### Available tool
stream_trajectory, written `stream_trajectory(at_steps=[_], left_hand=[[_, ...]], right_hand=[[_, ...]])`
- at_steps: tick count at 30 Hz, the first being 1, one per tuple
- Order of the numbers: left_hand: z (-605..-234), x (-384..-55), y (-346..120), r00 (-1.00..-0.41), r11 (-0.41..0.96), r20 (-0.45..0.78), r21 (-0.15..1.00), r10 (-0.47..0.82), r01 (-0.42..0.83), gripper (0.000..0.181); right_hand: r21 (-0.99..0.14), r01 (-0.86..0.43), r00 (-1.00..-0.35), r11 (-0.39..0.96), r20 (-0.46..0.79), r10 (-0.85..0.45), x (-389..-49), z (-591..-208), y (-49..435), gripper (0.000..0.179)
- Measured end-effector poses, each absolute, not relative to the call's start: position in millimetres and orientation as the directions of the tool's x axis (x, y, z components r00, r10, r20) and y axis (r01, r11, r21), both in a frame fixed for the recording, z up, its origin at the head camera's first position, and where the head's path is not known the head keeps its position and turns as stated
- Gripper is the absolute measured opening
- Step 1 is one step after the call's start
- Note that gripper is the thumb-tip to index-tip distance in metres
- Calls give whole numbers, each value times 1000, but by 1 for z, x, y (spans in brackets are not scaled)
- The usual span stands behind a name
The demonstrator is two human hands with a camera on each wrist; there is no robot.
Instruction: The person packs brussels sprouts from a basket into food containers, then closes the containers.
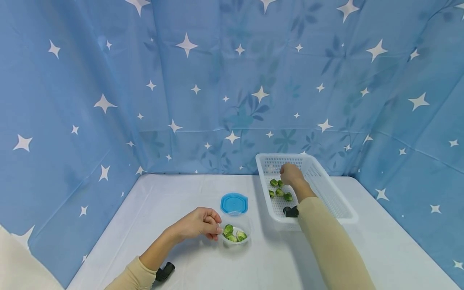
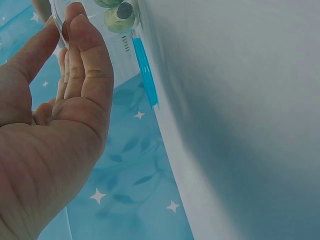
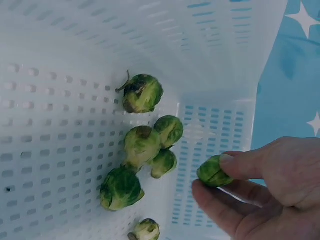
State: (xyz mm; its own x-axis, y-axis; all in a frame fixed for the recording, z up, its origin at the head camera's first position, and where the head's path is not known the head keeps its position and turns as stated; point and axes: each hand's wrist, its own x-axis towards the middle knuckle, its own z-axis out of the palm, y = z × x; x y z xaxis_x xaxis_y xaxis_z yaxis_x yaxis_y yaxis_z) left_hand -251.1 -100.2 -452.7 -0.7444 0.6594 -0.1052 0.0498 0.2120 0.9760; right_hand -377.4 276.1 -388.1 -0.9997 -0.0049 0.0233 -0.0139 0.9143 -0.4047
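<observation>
My left hand (image 1: 201,222) pinches the rim of a small clear plastic container (image 2: 56,20) between thumb and fingers. Several Brussels sprouts (image 1: 232,233) lie inside that container, and its blue lid (image 1: 234,203) stands open on the far side. Over at the right, my right hand (image 1: 291,175) is inside a white perforated basket (image 1: 328,189). It holds one green Brussels sprout (image 3: 212,172) between thumb and fingertips, above the basket floor. Several more sprouts (image 3: 141,145) rest loose on that floor, to the left of the fingers in the right wrist view.
A white-covered table (image 1: 195,266) bears both containers, with the basket to the right of the small one. Blue star-patterned curtains (image 1: 203,100) enclose the back and sides. A black wrist device (image 1: 165,272) shows beneath the left forearm.
</observation>
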Motion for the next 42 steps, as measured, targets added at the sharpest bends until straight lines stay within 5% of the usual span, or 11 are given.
stream_trajectory(at_steps=[24,42], left_hand=[[-457,-253,-100,-754,212,-116,977,646,32,36],[-453,-255,-101,-747,229,-100,971,657,72,37]], right_hand=[[-508,-319,-945,800,230,-231,-350,-337,230,30],[-539,-421,-907,729,274,-321,-326,-331,190,29]])
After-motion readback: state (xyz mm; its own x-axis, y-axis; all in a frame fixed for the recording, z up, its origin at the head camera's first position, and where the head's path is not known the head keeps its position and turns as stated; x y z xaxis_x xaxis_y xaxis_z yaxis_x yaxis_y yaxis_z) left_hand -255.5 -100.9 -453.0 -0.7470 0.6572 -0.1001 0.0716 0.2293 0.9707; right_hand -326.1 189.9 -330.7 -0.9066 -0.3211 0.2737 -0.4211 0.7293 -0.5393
